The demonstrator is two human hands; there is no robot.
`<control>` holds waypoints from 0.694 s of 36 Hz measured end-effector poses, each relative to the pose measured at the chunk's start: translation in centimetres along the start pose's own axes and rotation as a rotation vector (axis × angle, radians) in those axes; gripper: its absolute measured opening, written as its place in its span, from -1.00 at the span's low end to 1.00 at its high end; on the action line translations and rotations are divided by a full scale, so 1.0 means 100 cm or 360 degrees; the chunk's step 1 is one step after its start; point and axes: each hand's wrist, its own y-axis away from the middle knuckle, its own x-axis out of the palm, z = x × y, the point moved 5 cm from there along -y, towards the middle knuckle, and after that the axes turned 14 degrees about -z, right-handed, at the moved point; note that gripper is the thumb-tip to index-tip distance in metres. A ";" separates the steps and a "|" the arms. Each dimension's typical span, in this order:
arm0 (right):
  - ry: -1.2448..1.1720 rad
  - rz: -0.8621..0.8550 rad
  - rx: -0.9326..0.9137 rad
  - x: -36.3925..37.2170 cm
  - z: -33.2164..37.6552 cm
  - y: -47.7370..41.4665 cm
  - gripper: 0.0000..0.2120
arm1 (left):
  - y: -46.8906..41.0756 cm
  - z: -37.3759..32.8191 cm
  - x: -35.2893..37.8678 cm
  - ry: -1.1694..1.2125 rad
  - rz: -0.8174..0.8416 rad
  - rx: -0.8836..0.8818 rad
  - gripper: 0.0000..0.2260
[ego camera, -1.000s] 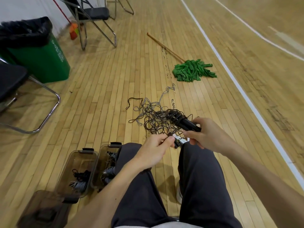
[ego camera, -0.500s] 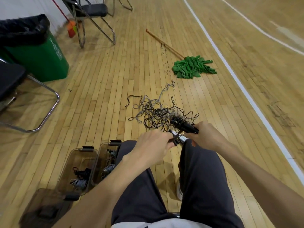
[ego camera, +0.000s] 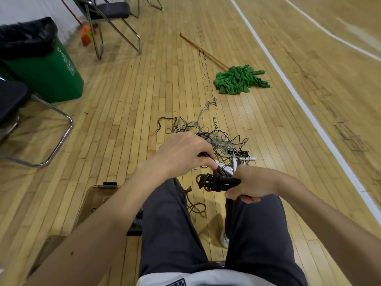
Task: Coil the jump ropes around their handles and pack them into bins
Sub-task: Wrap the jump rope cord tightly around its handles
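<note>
Fingers (ego camera: 234, 195) of our right hand (ego camera: 253, 182) were curled round a pair of black handles (ego camera: 227, 182), with dark rope (ego camera: 206, 181) wound about their far end, above our knees. Our left hand (ego camera: 183, 153) pinched a dark strand just beside some white handles (ego camera: 225, 168). More ropes (ego camera: 218, 137) lay tangled on the floor (ego camera: 123, 120) ahead. By our left leg stood a clear bin (ego camera: 92, 200); our forearm (ego camera: 115, 213) hid most of its contents. A green trash bin (ego camera: 49, 77) held a black liner (ego camera: 24, 38).

I wear dark grey trousers (ego camera: 171, 223), a white shoe (ego camera: 224, 240), a pale shirt (ego camera: 208, 278) with a dark patterned patch (ego camera: 175, 283) at six o'clock.
</note>
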 end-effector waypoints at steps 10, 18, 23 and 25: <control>0.0120 0.0100 -0.0199 -0.001 0.014 0.028 -0.68 | -0.007 0.014 0.023 0.0627 0.0117 -0.0415 -0.75; 0.0166 0.0059 -0.0345 -0.007 0.027 0.046 -0.65 | -0.008 0.013 0.033 0.0987 0.0290 -0.0463 -0.75; -0.0381 0.0113 -0.0535 -0.014 0.036 0.056 -0.66 | -0.008 0.006 0.033 0.1329 0.0294 -0.0515 -0.77; -0.0587 0.0016 -0.0596 -0.021 0.037 0.057 -0.68 | -0.008 0.007 0.035 0.1428 0.0247 -0.0572 -0.80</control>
